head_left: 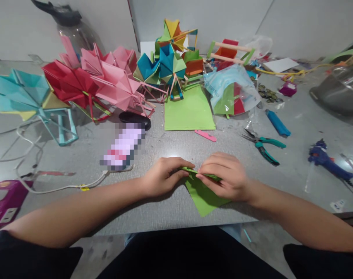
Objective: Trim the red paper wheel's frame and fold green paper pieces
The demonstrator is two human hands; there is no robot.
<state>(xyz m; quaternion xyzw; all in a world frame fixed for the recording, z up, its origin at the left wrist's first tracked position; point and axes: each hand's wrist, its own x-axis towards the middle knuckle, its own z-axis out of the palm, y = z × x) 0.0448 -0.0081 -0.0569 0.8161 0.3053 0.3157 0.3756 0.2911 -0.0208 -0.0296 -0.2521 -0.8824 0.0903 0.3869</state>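
Right now my left hand (161, 176) and right hand (227, 176) pinch the same green paper (204, 195) between them — fingertips closed on its folded top edge, the rest of the sheet fanning toward me onto the table (170, 213). Just beyond my right knuckles lie the pliers (265, 147); a pink stick (205, 135) and a flat green sheet (189, 110) sit straight ahead. Past my left hand — a phone (122, 147), with paper wheels (112, 81) well behind.

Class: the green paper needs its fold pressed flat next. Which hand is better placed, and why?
Probably the right hand: it lies over the green paper pinching the fold, while the left hand grips only its end.
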